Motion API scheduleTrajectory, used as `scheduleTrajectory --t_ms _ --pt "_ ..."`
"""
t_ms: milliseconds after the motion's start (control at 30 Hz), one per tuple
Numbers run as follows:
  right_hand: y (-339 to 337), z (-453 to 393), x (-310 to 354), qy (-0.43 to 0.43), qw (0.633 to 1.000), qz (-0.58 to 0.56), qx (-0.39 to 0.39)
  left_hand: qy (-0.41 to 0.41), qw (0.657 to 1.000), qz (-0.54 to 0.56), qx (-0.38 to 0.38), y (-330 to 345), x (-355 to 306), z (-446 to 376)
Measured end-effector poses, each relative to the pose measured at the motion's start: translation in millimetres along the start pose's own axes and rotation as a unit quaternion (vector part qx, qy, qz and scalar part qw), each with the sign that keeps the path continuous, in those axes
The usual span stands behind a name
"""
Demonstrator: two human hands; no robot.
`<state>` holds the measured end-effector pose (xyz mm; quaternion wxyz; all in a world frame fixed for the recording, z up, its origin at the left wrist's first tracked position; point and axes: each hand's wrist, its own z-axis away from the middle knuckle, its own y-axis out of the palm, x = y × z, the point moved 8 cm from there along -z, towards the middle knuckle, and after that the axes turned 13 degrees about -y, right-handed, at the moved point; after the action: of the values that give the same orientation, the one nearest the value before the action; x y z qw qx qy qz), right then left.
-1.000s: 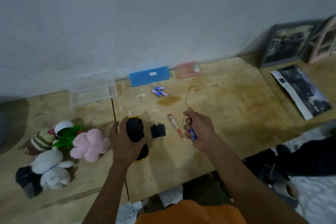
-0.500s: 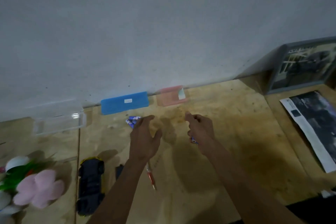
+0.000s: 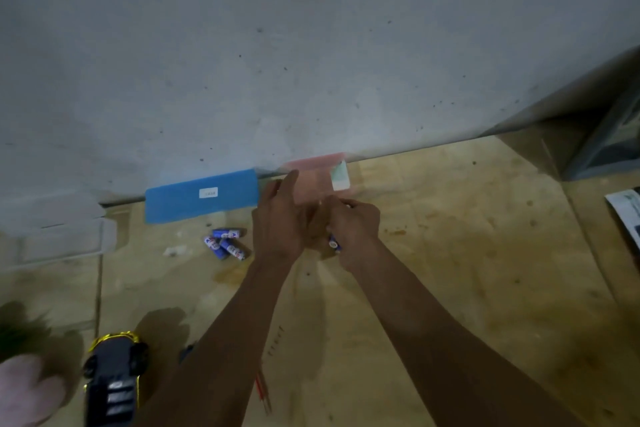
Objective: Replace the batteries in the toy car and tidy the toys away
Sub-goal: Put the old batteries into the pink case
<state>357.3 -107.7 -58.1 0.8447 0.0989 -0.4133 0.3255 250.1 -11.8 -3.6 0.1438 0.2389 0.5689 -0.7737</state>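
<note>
Gripping blue battery (image 3: 334,244), right hand (image 3: 351,229); left hand (image 3: 280,222) loose, empty; toy car (image 3: 112,381) black.

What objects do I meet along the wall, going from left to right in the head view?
Clear plastic box → blue case → pink case → framed picture leaning at the far right.

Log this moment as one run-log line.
left hand: open, empty | right hand: holds battery | three loose batteries on table | toy car: untouched
</note>
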Motion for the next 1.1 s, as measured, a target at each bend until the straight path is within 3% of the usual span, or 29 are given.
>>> scheduleTrajectory --t_ms 233,533,700,900,1100 --pt "10 -3 -10 0.041 0.997 -0.069 0.006 0.029 0.999 0.0 -0.022 1 -1 -8" --pt "12 5 12 -0.029 0.995 -0.09 0.032 0.026 0.999 0.021 -0.009 5 -5 -15" --pt "-2 13 30 -0.055 0.995 -0.004 0.082 0.022 1.0 0.016 -0.01 4 -3 -11" --pt "-10 5 87 -0.191 0.961 0.142 0.141 -0.071 0.991 0.116 0.001 2 8 0" --pt "5 -13 92 -0.094 0.959 0.152 0.22 0.015 0.997 0.082 0.008 -2 -4 3"
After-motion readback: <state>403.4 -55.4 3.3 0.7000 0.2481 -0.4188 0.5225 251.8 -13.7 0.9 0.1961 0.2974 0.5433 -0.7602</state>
